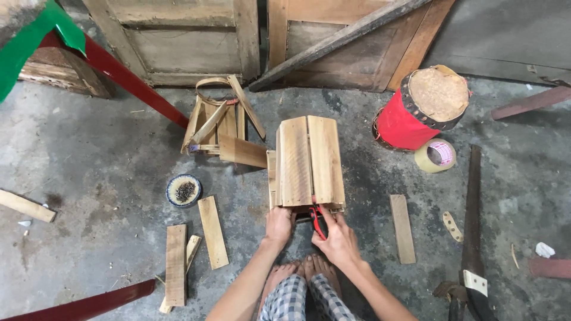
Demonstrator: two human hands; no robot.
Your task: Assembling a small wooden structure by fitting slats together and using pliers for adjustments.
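A small box of pale wooden slats (309, 161) stands on the grey concrete floor (107, 172), its top boards fitted. Its near edge is gripped by the left hand (278, 224); red-handled pliers (317, 221) are clasped in the right hand (338, 241). Loose wooden slats (212, 232) lie unused beside it; work at the near end appears unfinished.

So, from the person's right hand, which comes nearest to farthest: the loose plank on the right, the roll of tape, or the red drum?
1. Loose plank, on the floor just right of the right hand.
2. Roll of tape, farther up and right.
3. Red drum, beyond the tape, near the wooden door.
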